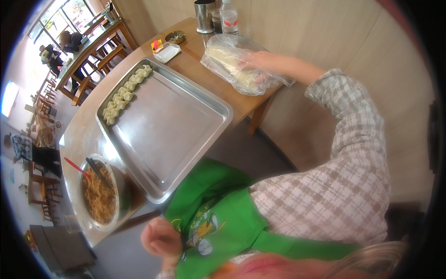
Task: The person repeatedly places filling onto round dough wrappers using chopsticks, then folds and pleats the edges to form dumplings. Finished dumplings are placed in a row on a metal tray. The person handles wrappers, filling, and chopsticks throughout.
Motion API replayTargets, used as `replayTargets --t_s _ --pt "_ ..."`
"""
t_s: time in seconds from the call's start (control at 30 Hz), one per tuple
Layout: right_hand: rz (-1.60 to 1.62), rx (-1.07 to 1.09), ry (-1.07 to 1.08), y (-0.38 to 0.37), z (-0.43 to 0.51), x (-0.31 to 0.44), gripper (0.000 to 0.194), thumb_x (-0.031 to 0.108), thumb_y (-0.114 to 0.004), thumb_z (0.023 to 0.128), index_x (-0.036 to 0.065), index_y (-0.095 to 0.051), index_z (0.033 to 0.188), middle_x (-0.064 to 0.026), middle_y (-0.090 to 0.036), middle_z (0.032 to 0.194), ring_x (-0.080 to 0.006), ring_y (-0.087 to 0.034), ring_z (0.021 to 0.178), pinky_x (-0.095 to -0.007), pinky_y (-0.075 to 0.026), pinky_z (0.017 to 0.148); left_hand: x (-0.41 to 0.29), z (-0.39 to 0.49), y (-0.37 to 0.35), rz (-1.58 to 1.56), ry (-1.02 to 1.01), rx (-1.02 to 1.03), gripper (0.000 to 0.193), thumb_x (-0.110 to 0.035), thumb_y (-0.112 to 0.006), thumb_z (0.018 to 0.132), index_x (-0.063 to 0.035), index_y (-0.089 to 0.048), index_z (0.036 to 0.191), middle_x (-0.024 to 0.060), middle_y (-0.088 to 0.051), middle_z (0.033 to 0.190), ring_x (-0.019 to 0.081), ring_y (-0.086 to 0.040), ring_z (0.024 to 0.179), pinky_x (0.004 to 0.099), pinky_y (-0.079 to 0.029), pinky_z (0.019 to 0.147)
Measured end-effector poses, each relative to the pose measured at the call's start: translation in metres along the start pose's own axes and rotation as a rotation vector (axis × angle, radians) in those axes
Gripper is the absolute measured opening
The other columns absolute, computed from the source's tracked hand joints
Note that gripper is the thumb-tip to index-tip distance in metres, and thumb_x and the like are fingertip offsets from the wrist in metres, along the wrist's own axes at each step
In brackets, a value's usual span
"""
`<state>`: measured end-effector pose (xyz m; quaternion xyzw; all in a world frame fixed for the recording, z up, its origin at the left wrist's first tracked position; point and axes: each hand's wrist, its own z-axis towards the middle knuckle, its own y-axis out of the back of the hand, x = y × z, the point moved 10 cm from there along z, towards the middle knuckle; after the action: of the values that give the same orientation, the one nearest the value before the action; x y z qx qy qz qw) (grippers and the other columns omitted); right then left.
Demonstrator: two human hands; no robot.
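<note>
My right hand (251, 65) reaches into a clear plastic bag (223, 75) that holds a pale stack, possibly dough wrappers. Its fingers are partly hidden by the film, so their grip is unclear. My left hand (162, 237) is curled in front of the green apron (209, 223), with nothing visible in it. Between the hands, a large metal tray (167, 122) lies on the table, with a row of folded dumplings (122, 97) along its far left side. Nearer, a bowl (116, 195) holds minced filling (97, 198), with a red-handled utensil (76, 167) and dark utensils (99, 171) in it.
A plastic bottle (229, 19), a metal canister (205, 17), an ashtray (175, 37) and a white packet (168, 52) stand or lie at the table's far end. The wall (296, 31) borders the right. Several people and wooden tables (94, 42) are farther off to the left.
</note>
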<state>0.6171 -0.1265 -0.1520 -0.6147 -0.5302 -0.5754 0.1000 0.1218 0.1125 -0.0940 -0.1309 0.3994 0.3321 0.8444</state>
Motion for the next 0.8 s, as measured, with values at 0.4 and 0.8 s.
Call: replayTargets --t_s 0.4,0.8 --pt "-1.285 -0.207 0.306 -0.015 -0.012 0.017 0.061 0.014 -0.062 0.087 0.012 -0.041 0.144 -0.0085 -0.042 0.145 -0.0282 -0.034 0.14 -0.0562 -0.013 0.119 -0.016 0.009 -0.016 0.001 -0.071 0.112 0.05 -0.041 -0.031 0.106 0.0006 -0.045 0.129 0.0027 -0.045 0.056 0.0125 -0.037 0.053 0.0285 -0.035 0.053" --pt "-1.303 -0.349 0.523 -0.022 -0.031 0.019 0.061 0.02 -0.064 0.081 -0.001 -0.044 0.134 -0.0144 -0.049 0.132 -0.0333 -0.039 0.133 -0.0497 -0.018 0.119 -0.019 0.011 -0.016 0.002 -0.118 0.114 0.048 -0.04 -0.031 0.106 0.0007 -0.047 0.126 0.0029 -0.046 0.058 0.0131 -0.037 0.055 0.0288 -0.035 0.054"
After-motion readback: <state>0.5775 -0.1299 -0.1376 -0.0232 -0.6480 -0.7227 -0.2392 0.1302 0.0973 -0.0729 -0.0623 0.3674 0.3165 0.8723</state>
